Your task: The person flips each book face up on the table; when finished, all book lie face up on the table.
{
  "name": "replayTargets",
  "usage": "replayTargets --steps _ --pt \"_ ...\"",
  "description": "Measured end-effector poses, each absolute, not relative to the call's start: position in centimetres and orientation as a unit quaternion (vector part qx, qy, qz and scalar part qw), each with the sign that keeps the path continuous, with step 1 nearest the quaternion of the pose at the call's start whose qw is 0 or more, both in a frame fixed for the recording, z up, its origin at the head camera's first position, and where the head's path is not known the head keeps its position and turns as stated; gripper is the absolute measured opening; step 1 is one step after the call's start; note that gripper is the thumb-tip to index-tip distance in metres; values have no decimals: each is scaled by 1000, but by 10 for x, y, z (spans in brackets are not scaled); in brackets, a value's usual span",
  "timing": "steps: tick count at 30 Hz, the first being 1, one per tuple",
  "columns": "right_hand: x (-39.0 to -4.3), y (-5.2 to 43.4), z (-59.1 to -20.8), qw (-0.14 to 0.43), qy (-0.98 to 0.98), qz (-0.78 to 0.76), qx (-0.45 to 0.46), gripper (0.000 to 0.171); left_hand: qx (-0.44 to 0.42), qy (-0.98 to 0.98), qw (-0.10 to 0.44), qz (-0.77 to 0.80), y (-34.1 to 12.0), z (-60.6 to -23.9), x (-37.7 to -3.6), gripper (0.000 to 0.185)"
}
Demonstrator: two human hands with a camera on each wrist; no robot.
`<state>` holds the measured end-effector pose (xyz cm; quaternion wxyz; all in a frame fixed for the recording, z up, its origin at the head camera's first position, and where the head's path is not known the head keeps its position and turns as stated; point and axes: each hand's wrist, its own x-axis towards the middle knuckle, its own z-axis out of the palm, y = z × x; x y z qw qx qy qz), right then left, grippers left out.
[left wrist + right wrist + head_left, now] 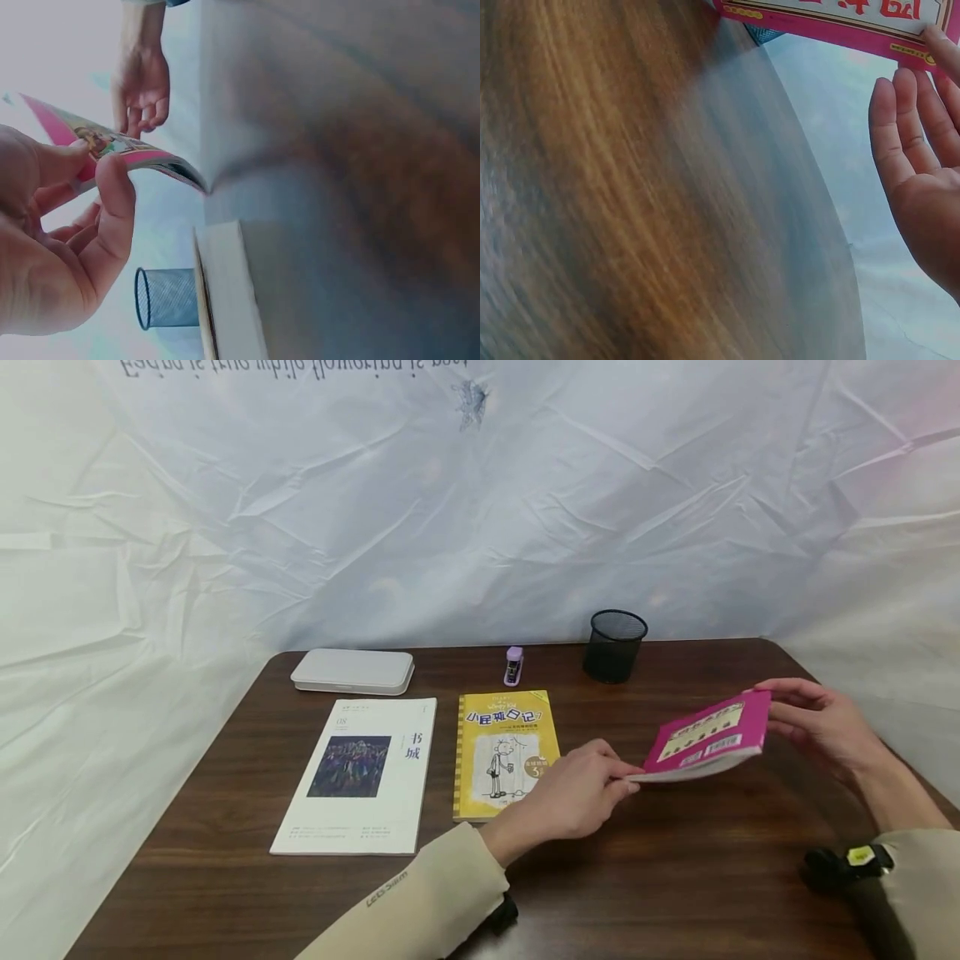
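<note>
Pinching the floppy pink book point(708, 737) at nine o'clock, my left hand point(573, 793); right hand point(821, 727) open-fingered steadies three o'clock.

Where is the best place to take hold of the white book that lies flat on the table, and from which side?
The white book lies flat, cover up, spine probably at the left. Its right long edge faces the gap beside the yellow book; pinching there, from the right, seems easiest.

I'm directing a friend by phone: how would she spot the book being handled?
On the brown table, look right of the yellow book. The pink book is lifted off the wood between the left hand and right hand, the only pink cover.
</note>
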<state>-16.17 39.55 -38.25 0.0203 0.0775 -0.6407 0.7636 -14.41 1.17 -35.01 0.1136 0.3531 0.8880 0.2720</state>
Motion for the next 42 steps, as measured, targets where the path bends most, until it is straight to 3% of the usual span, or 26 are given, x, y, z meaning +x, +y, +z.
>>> replayTargets --steps 10,16,22,35,42 --pt "-164 386 -371 33 -587 806 67 32 321 877 40 354 4 -339 -153 35" --pt "-165 383 -367 55 -609 791 28 29 315 853 17 415 2 -339 -154 70" --pt "-163 384 -369 47 -617 786 21 32 288 854 34 431 1 -342 -157 88" --pt "-165 376 -369 48 -665 745 -20 22 243 846 102 464 -1 -347 -163 89" --pt "-172 366 -370 37 -775 626 -83 20 210 843 145 473 -6 -353 -165 90"
